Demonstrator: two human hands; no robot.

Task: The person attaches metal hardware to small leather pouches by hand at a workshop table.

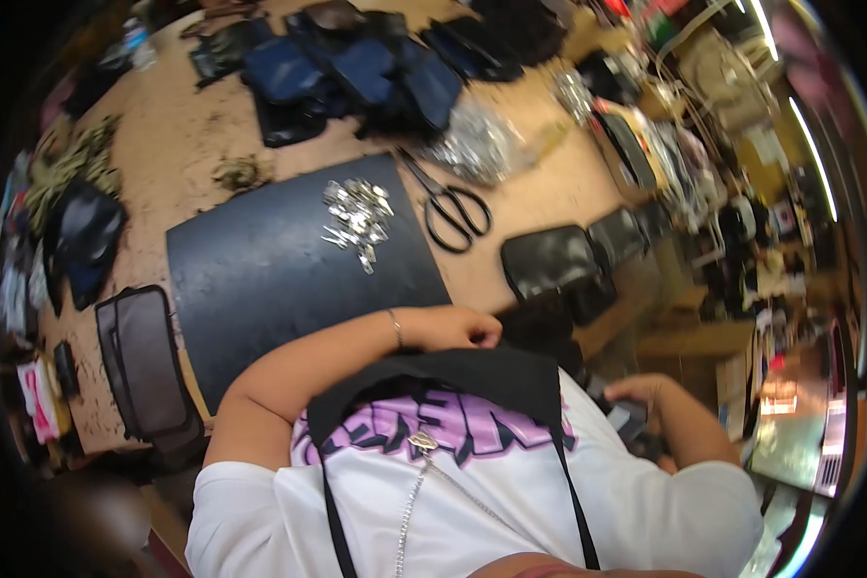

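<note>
My left hand (453,328), with a thin bracelet at the wrist, is curled closed in front of my chest, by the near edge of a dark mat (250,260). What its fingers hold, if anything, is hidden. Down at my right side, my right hand (638,393) is bent around a grey and dark object (628,420) whose kind I cannot make out. A pile of small shiny metal fittings (356,214) lies on the mat. Black-handled scissors (458,217) rest beside the mat's right edge. Farther right are black leather-like cases (549,262).
Dark blue and black pouches (356,72) are heaped at the back of the table (164,125). A clear plastic bag (477,140) lies in front of them. A dark flat case (146,361) sits at left. Cluttered shelves (742,212) stand on the right.
</note>
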